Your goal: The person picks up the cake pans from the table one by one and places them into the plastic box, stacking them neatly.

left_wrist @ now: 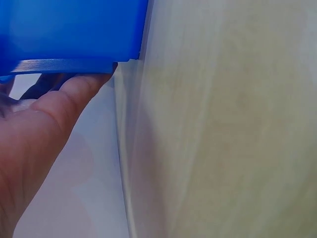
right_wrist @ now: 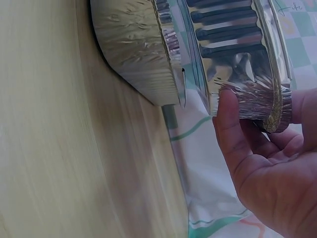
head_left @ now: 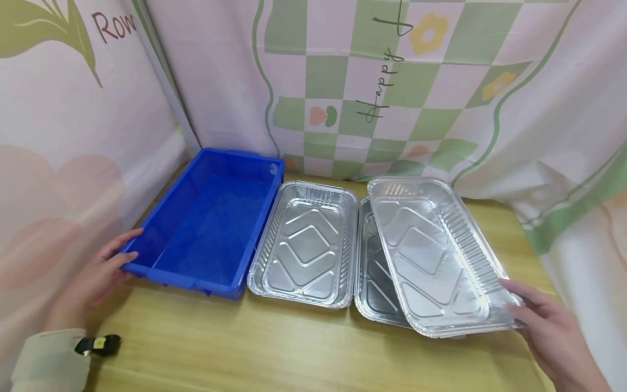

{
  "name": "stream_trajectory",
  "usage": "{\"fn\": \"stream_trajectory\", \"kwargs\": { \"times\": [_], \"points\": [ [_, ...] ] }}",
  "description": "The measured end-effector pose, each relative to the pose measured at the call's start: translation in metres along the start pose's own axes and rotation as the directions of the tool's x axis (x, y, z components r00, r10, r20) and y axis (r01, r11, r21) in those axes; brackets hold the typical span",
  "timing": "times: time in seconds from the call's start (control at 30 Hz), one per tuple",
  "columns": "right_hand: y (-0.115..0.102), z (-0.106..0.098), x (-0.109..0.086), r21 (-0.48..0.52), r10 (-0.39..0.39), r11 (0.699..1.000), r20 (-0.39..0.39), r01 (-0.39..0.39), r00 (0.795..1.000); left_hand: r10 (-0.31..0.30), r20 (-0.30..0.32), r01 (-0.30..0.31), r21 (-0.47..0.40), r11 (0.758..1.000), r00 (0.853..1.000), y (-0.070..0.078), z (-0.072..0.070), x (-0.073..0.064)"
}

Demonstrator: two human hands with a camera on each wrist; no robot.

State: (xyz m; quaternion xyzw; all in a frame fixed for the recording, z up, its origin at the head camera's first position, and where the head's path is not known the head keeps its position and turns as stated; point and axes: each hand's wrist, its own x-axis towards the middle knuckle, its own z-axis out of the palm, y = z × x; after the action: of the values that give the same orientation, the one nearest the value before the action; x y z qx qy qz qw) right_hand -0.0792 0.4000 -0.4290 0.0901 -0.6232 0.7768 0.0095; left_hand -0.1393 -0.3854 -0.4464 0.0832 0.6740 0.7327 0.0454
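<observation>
Along the left edge of the table (head_left: 274, 348), head view: one blue bin (head_left: 210, 218) is lying open side up; the left hand (head_left: 100, 272) is gripping its near-left corner, fingers and thumb closing on the rim. Mid-surface, toward the far edge: one middle tray (head_left: 308, 245), foil, is sitting just beside the bin. Toward the right edge: one lower tray (head_left: 373, 261), foil, is lying partly hidden; above it, one upper tray (head_left: 426, 256), foil, is tilting, the right hand (head_left: 553, 326) pinching its near-right corner. Behind the far edge: one printed curtain (head_left: 328, 81) is hanging.

Left wrist view: the left hand is holding the bin, fingers reaching beneath its rim.

Right wrist view: the right hand is clamping the upper tray's crumpled corner, digits pressing both sides; a gap is showing between this end and the lower tray.
</observation>
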Motion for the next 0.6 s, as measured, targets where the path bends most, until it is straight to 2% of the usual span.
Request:
{"fn": "stream_trajectory", "kwargs": {
  "times": [0.23,0.43,0.6],
  "points": [
    [0.001,0.012,0.006,-0.039,0.002,0.999,-0.002,-0.002,1.0,0.0,-0.007,0.0,0.017,1.0,1.0,0.0,0.0,0.0],
    [0.003,0.022,0.01,-0.019,-0.017,1.0,0.008,0.017,1.0,0.002,-0.003,-0.002,0.016,1.0,1.0,0.001,0.0,-0.001],
    [0.004,0.031,0.014,-0.009,-0.028,1.0,0.032,0.029,0.999,-0.014,-0.024,0.016,0.056,0.998,1.0,0.001,0.001,-0.001]
  ]
}}
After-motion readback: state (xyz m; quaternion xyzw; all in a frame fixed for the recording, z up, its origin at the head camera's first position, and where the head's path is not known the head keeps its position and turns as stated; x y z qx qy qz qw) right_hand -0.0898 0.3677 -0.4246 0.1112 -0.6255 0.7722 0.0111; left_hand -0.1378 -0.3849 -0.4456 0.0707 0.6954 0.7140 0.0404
